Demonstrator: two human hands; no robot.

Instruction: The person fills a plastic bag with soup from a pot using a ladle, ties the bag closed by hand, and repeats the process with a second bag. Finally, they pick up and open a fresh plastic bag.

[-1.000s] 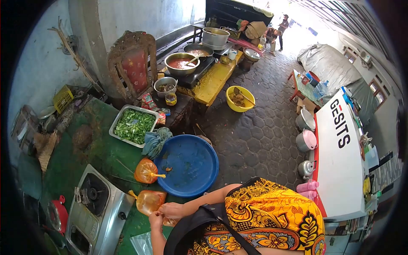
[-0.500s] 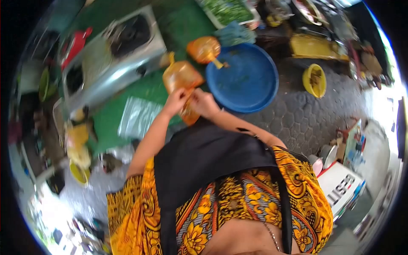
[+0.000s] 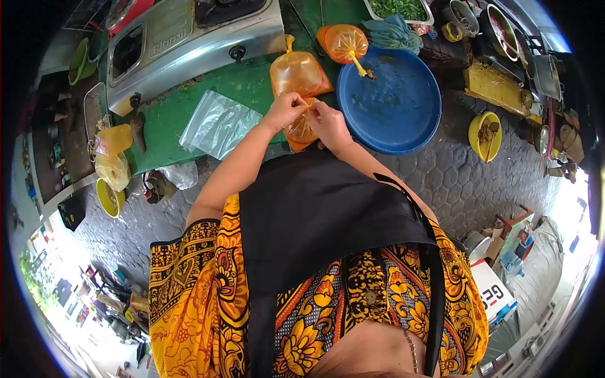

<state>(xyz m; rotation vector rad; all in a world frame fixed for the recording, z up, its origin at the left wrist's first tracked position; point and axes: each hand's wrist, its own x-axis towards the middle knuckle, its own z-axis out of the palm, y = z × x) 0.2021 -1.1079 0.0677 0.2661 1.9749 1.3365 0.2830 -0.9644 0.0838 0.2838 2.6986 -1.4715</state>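
Note:
My left hand (image 3: pixel 287 111) and my right hand (image 3: pixel 330 126) meet at the gathered neck of a clear plastic bag with orange contents (image 3: pixel 300 130). Fingers of both hands are pinched on the plastic. Just beyond them a second orange-filled bag (image 3: pixel 296 74) stands on the green table, its top tied with a yellow band. A third tied bag (image 3: pixel 343 43) rests by the rim of the round blue tray (image 3: pixel 389 104), at the right of the bags. Flat clear plastic bags (image 3: pixel 220 123) lie on the table to the left of my hands.
A silver gas stove (image 3: pixel 189 58) stands at the back left. Beyond the tray are a crumpled teal plastic bag (image 3: pixel 394 33) and a tray of chopped greens (image 3: pixel 401 9). A yellow bowl (image 3: pixel 484 137) is at the right; a yellow container (image 3: pixel 114 140) stands at the left table edge.
The camera view has shifted, so the stove, bags and tray appear higher and the picture is sharper. Both hands are still together at the neck of the nearest bag.

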